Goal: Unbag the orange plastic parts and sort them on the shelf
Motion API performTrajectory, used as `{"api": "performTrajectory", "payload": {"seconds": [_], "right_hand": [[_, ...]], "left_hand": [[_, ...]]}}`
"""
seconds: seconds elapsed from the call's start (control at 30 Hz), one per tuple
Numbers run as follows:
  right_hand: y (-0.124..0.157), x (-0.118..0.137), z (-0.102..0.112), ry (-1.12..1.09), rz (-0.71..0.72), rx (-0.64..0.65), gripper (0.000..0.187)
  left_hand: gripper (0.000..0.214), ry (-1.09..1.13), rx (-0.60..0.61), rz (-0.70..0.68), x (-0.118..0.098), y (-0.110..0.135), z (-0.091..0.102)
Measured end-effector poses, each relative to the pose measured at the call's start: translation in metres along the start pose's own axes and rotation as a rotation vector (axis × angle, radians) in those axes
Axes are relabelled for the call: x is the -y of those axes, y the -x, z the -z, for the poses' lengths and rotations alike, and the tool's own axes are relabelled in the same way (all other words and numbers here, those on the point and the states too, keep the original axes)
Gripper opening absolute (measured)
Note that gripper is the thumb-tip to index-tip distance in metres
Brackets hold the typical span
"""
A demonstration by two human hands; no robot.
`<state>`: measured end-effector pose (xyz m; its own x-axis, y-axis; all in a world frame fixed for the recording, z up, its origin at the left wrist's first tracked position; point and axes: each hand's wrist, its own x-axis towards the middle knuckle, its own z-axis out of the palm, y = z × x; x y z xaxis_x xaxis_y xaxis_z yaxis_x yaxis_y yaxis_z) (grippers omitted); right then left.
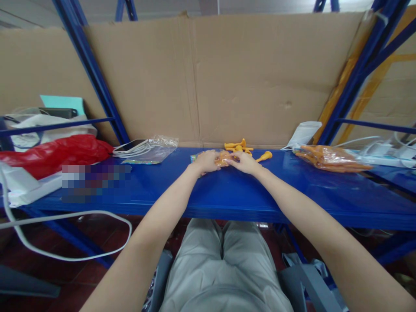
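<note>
Both of my hands rest on the blue shelf (227,190), close together near its back. My left hand (207,161) and my right hand (244,162) pinch a small clear packet with orange pieces inside (222,158) between them, fingers closed on it. Just behind the hands lie a few loose orange plastic pieces (238,146), and one more orange piece (264,156) lies to the right of my right hand.
A clear bag of orange parts (328,157) lies at the right with white cables (383,149). At the left are a phone (130,145), empty clear bags (156,149), a red bag (58,152) and a white cable loop (65,234). Cardboard (227,78) backs the shelf.
</note>
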<state>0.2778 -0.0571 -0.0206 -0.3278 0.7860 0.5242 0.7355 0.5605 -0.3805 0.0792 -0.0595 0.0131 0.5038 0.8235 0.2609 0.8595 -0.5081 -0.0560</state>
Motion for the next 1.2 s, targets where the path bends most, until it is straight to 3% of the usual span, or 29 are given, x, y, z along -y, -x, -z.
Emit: {"api": "performTrajectory", "payload": {"seconds": [0.17, 0.43, 0.57, 0.7, 0.9, 1.03, 1.2], "right_hand": [[0.0, 0.001, 0.004, -0.027, 0.038, 0.005, 0.036], [-0.003, 0.004, 0.012, -0.023, -0.025, -0.017, 0.014], [-0.002, 0.007, 0.016, 0.042, -0.066, -0.08, 0.016], [-0.005, 0.003, 0.017, -0.081, -0.269, -0.275, 0.018], [-0.01, 0.0, 0.012, -0.706, -0.732, -0.44, 0.019], [-0.01, 0.007, 0.016, -0.939, -0.851, -0.525, 0.015], [-0.007, 0.009, 0.02, -1.043, -0.926, -0.499, 0.014]], "left_hand": [[0.041, 0.092, -0.048, -0.02, -0.003, 0.002, 0.004], [0.034, 0.124, -0.068, -0.019, -0.004, 0.001, 0.006], [0.03, 0.124, -0.069, -0.018, -0.006, 0.002, 0.008], [0.03, 0.094, -0.064, -0.039, -0.011, 0.005, 0.01], [0.037, 0.077, -0.129, 0.055, -0.031, 0.007, 0.006], [0.038, 0.045, -0.189, 0.097, -0.051, 0.01, 0.002], [0.038, 0.083, -0.215, 0.081, -0.064, 0.012, 0.001]]}}
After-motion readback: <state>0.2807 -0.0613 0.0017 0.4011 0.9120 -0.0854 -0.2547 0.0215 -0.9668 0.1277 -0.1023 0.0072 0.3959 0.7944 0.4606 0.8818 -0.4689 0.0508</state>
